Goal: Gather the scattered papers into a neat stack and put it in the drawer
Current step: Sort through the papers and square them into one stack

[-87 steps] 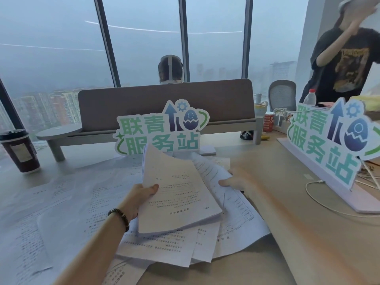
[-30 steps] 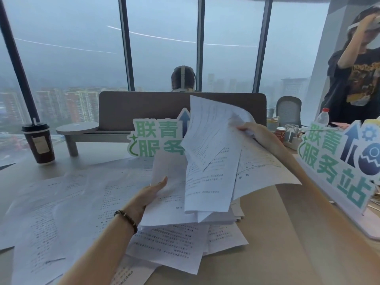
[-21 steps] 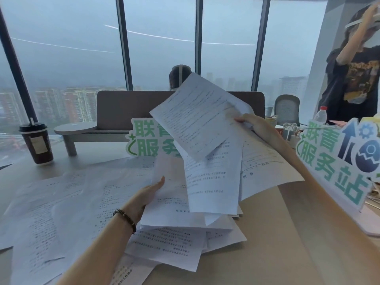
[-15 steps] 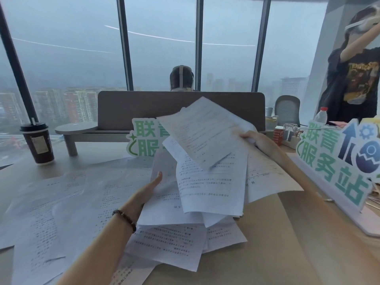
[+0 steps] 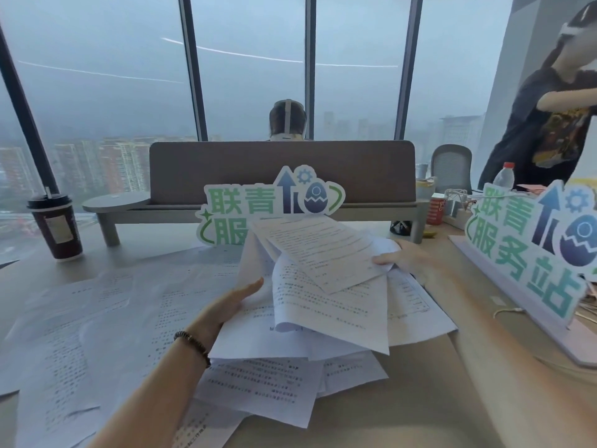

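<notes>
Still mid-gather imo: right hand (image 5: 410, 258) is pinching a few loose sheets (image 5: 323, 250) onto the pile (image 5: 290, 334) btw both hands, left hand (image 5: 226, 308) lying flat-fingered against it. Next: squaring edges, grabbing strays (image 5: 80, 318) left of it.

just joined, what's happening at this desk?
A person is gathering loose printed papers on a desk. The right hand holds a bunch of sheets by their right edge, low over the messy pile in the middle. The left hand, fingers straight, rests against the pile's left side. More sheets lie spread across the left of the desk, not yet collected. Nothing is squared into a stack, and no drawer is in view. A coffee cup stands at far left.
</notes>
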`<state>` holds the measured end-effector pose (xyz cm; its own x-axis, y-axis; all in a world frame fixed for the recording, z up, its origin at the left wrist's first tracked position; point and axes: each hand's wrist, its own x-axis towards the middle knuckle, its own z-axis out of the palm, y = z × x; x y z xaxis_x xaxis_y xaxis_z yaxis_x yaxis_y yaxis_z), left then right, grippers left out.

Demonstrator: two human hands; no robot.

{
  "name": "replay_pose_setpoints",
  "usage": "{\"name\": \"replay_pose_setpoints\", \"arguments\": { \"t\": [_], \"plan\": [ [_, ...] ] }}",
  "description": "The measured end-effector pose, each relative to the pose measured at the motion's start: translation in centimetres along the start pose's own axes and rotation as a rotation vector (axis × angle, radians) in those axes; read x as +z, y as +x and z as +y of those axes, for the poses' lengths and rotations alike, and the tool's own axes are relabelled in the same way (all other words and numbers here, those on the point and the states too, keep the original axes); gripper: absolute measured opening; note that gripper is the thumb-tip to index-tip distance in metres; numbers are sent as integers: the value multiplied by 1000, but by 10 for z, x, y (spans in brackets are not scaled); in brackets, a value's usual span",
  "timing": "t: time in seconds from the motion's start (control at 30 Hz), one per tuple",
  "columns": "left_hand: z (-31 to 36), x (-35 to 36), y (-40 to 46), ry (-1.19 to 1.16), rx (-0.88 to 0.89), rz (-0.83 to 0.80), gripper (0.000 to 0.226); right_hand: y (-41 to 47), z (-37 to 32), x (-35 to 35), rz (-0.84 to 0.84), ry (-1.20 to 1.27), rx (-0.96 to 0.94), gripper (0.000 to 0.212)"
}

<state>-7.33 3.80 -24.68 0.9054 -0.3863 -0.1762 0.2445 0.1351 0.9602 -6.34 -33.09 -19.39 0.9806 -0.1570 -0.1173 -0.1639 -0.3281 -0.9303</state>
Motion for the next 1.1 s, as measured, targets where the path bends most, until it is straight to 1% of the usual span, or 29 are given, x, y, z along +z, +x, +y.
{"name": "replay_pose_setpoints", "arguments": {
  "t": [0.03,0.07,0.13,0.2,0.23,0.27,0.3,0.37,0.4,0.47,0.5,0.57,0.63,0.67,0.73,0.8,0.97,1.03,1.1],
  "plan": [
    [2,2,-3,3,0,-16,58,-1,0,0,-27,9,-3,59],
    [1,2,-2,-2,12,-40,60,3,3,-4,-37,27,-4,59],
    [0,1,-3,-36,14,-70,65,-10,-3,-3,-82,72,33,45],
    [0,1,-5,-104,-26,-94,56,-17,-2,-4,-134,128,112,30],
    [1,2,-7,-123,-39,-95,50,-18,3,-6,-171,158,139,30],
    [1,1,-6,-120,-38,-101,46,-19,7,-6,-175,179,154,33],
    [3,3,-9,-113,-36,-100,42,-19,11,-7,-177,197,171,41],
    [3,5,-9,-94,-19,-90,36,-18,16,-7,-152,110,162,72],
    [0,4,-7,-78,-6,-84,38,-19,14,-6,-114,62,138,72],
    [-4,1,0,-35,0,-95,48,-24,8,3,-81,58,95,41],
    [-5,1,2,-9,0,-97,50,-21,9,7,-63,72,97,36],
    [-7,-1,5,37,-34,-96,56,-19,9,18,2,67,95,46],
    [-9,0,5,62,-84,-58,62,-15,14,30,85,73,63,54],
    [-10,-1,6,66,-91,-33,62,-10,17,36,140,84,52,52],
    [-13,-3,8,70,-85,11,60,-7,20,47,236,114,3,34],
    [-14,-6,9,40,-77,54,52,-4,23,52,313,130,-22,19],
    [-10,0,8,-1,-21,185,34,-9,32,59,313,248,58,7],
    [-10,3,8,-14,12,235,29,-13,32,62,299,278,67,12],
    [-11,6,5,-23,51,266,28,-18,33,65,251,312,77,14]
  ]
}}
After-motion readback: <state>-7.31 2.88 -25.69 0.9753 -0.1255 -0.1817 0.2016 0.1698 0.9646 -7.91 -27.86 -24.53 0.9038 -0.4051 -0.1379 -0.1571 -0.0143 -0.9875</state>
